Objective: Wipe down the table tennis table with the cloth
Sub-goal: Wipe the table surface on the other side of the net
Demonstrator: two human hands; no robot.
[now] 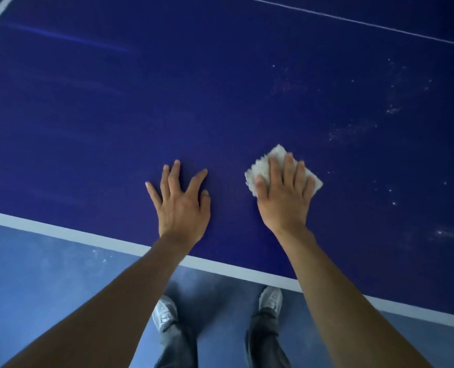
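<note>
Spanning nearly the whole view, the table tennis table (167, 88) lay before me, its white edge line (87, 235) running along the near side. The left hand (182, 203) rested flat on it, fingers spread, holding nothing. The right hand (284, 200) pressed the cloth (263, 166) down with straight fingers. Pale dust specks (353, 131) lay ahead and to the right of the cloth, so I judged the next stroke belonged to the right hand, which was nearer.
</note>
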